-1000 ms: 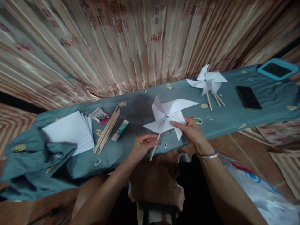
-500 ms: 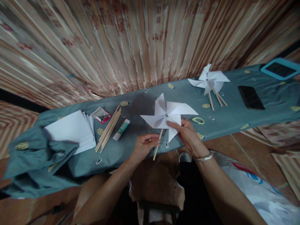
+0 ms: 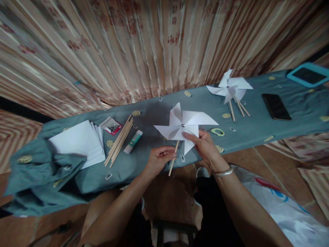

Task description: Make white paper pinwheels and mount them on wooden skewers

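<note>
I've L hand (image 3: pixel 159 159) clamped on the stick (image 3: pixel 171 167), R hand (image 3: pixel 207 146) on the pinwheel (image 3: pixel 181 127), nr front edge of the table (image 3: pixel 146 140). Phone (image 3: pixel 276 107) lies twd R end.

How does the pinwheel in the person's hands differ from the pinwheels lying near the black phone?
The held pinwheel is in the left hand by its stick and in the right hand by a blade; the lying pinwheels rest on the tablecloth, untouched. The held pinwheel shows one stick, while three sticks show below the lying pinwheels. Both have white paper blades and pale sticks.
</note>
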`<state>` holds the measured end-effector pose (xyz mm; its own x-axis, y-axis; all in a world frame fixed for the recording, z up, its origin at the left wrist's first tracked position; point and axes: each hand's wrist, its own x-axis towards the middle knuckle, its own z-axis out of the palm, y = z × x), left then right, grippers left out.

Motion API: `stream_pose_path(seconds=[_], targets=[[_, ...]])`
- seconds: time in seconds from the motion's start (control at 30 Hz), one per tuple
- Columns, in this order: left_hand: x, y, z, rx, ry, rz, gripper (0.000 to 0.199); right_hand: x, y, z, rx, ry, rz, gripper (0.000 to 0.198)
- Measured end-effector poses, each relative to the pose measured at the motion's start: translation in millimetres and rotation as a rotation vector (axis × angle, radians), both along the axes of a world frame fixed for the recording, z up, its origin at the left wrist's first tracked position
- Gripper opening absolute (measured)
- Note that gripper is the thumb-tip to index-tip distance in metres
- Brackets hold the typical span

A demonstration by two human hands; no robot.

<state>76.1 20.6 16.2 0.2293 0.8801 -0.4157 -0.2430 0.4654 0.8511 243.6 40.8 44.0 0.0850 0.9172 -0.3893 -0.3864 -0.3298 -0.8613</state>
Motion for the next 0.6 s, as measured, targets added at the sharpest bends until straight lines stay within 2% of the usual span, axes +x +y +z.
stream_pose_path(seconds=[0.2, 0.47, 0.6], targets=[[0, -1, 2.2, -0.002, -0.012, -0.032, 0.035, 0, 0, 0, 0.011, -0.026, 0.003, 0.032], [-3, 0, -0.3, 0.046, 0.043, -0.007, 0.037, 8, 2, -2, 0.044, -0.050, 0.021, 0.031], [-4, 1, -1.1, 0.031, 0.028, -0.005, 0.040, 14, 4, -1, 0.083, 0.000, -0.014, 0.029]])
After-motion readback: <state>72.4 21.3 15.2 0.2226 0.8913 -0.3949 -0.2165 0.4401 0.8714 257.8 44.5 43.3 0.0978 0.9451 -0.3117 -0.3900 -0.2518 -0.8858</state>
